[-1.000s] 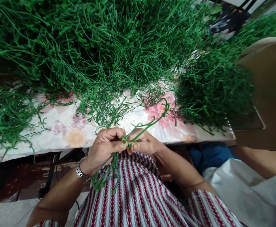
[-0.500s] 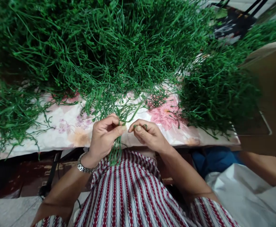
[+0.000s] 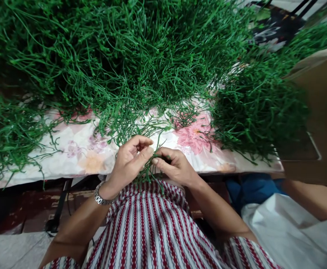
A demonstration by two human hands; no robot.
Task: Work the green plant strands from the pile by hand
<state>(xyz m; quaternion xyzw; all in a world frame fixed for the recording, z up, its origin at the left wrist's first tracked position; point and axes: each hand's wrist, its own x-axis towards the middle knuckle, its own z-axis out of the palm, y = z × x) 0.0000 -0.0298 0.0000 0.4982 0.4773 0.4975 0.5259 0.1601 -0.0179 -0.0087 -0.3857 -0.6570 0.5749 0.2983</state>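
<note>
Thin green stems with small buds hang in a loose bunch (image 3: 149, 172) below and between my hands, over the table's front edge. My left hand (image 3: 132, 158) is curled round the bunch, thumb and forefinger bent towards each other; its lower fingers are hidden. Close beside it, my right hand (image 3: 176, 165) is closed, thumb against forefinger, pinching stems. A single stem (image 3: 160, 136) sticks up between the two hands. More loose stems (image 3: 132, 121) lie just beyond my left hand.
A big heap of green stems (image 3: 141, 56) covers the back of the flowered cloth (image 3: 93, 162). Smaller piles lie at left (image 3: 9, 138) and right (image 3: 253, 108). A brown cardboard box (image 3: 320, 127) stands at the right edge. Another person's arm (image 3: 309, 198) shows at lower right.
My left hand has moved slightly right, nearer my right hand. The bunch has shifted right between the hands, and the upright stem stands steeper.
</note>
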